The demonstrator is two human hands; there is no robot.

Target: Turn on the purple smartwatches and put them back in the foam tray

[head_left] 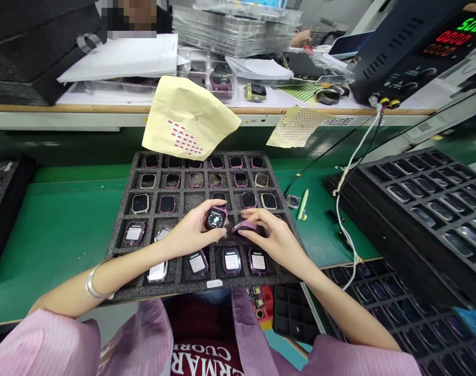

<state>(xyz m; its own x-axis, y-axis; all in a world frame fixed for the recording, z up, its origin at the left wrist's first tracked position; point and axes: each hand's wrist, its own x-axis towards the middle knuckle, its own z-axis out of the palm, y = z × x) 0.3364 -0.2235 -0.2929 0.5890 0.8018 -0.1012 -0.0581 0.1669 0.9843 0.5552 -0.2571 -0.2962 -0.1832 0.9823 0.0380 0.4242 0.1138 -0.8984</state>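
Note:
My left hand (194, 230) grips a smartwatch case (215, 218) with a purple rim and a lit dial, held face up over the tray. Beside it, my right hand (267, 230) pinches a second purple watch case (245, 225), tilted so that its edge shows. Both hands are above a black foam tray (116, 240) whose square compartments hold several watch cases. In the front row, a watch case with a white listing on its screen (231, 260) lies face up. Others further back have dark screens, such as the purple one (167, 204).
Sticker sheets (191, 120) hang from the shelf edge above the tray. A power supply (414, 52) stands at upper right, its white cable (349, 172) hanging down. Stacked foam trays (429, 198) fill the right side. A green pen (302, 203) lies right of the tray.

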